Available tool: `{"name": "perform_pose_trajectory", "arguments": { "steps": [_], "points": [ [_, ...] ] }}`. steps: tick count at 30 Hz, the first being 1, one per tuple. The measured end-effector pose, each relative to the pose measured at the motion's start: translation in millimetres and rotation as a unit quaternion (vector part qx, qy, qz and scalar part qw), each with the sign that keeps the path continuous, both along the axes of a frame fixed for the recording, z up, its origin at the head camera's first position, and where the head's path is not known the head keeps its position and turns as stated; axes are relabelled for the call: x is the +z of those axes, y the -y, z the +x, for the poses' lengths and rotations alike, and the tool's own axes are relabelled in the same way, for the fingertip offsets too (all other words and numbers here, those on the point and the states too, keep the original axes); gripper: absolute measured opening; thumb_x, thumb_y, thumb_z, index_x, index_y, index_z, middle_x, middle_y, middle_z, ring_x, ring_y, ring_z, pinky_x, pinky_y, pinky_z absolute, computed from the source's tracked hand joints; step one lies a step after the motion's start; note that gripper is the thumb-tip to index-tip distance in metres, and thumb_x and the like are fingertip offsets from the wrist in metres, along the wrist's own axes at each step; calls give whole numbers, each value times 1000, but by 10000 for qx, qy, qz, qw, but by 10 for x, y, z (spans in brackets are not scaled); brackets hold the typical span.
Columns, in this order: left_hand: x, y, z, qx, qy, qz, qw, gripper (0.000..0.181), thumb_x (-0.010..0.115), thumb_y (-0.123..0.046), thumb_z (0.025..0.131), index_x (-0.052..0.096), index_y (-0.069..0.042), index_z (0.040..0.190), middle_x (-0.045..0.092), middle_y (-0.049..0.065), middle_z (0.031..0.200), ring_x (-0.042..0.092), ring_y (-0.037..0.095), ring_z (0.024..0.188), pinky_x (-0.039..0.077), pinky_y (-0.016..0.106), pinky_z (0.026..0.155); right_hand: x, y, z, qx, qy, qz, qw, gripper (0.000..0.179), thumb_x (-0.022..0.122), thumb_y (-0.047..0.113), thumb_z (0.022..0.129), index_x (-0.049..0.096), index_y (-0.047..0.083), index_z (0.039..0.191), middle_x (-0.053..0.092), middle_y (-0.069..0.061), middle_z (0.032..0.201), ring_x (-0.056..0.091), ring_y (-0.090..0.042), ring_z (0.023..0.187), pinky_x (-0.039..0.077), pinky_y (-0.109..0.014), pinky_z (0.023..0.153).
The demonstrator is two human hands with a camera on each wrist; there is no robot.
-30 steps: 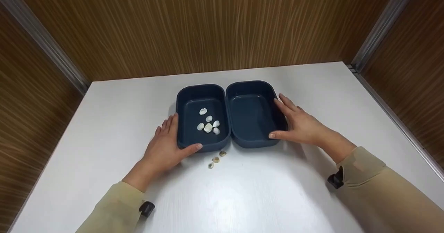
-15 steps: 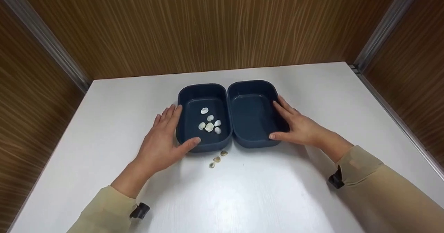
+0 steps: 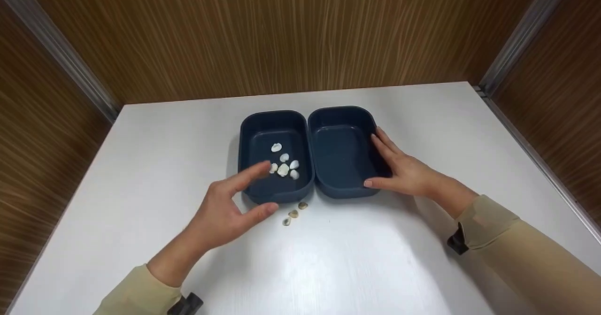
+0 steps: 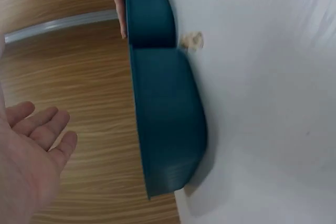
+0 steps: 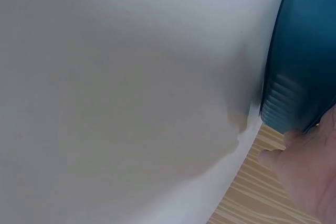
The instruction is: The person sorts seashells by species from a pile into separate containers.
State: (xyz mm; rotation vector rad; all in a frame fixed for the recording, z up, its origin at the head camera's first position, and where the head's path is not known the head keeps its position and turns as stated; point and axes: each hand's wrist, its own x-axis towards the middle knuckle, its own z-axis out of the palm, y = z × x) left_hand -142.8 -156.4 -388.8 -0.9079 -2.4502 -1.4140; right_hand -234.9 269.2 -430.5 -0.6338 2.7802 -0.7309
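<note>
Two dark blue rectangular bins stand side by side. In the left bin (image 3: 261, 139) lie several white seashells (image 3: 283, 170), and nothing shows inside the right bin (image 3: 339, 157). Three small brown seashells (image 3: 294, 214) lie on the table in front of the bins' meeting point. My left hand (image 3: 220, 216) is raised at the left bin's near corner, thumb and index finger spread, holding nothing. My right hand (image 3: 409, 173) rests against the right bin's outer side, straight fingers along the wall and thumb at the near corner. From the left wrist, the left hand (image 4: 34, 156) appears apart from the bins.
The white table (image 3: 328, 268) carries the bins near its middle. Behind stands a wood-grain panel (image 3: 300, 38), with side panels in metal frames at left and right. Each wrist wears a dark strap device (image 3: 185, 304).
My left hand has let go of the left bin's side and lifted, its index finger now over the near part of the bin. The right hand and the shells stay in place.
</note>
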Motion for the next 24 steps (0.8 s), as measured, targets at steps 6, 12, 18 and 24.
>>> {"name": "perform_pose_trajectory", "arguments": {
  "steps": [6,12,18,24],
  "points": [
    [-186,-89,70,-299,794,225,9961,57,86,-26,92,67,-9,143,76,-4,126,71,15,119,52,47,108,11,-12,-5,21,-4,15,10000,116,71,63,95,-1,16,172,-15,2,178,14,-38,161,26,-64,123],
    [-388,-128,77,-272,1674,169,9854,51,84,-27,94,70,-1,136,77,6,119,74,26,109,55,55,98,0,-21,-12,-2,13,33,10000,116,70,64,95,-1,17,172,-15,3,178,13,-39,161,25,-65,123],
    [-586,-123,39,-184,2161,117,9761,48,83,-25,95,71,3,132,76,13,114,74,22,102,59,41,93,-11,-18,-13,-4,-2,35,10000,116,70,64,94,-1,16,172,-15,3,178,13,-39,161,26,-64,123],
    [-753,-127,2,-9,2229,-109,9748,43,84,-23,94,73,3,126,75,9,108,71,20,97,58,30,86,-7,-7,-11,21,-25,12,10000,116,72,63,94,-1,14,172,-14,1,178,12,-38,162,26,-63,124]
  ]
}}
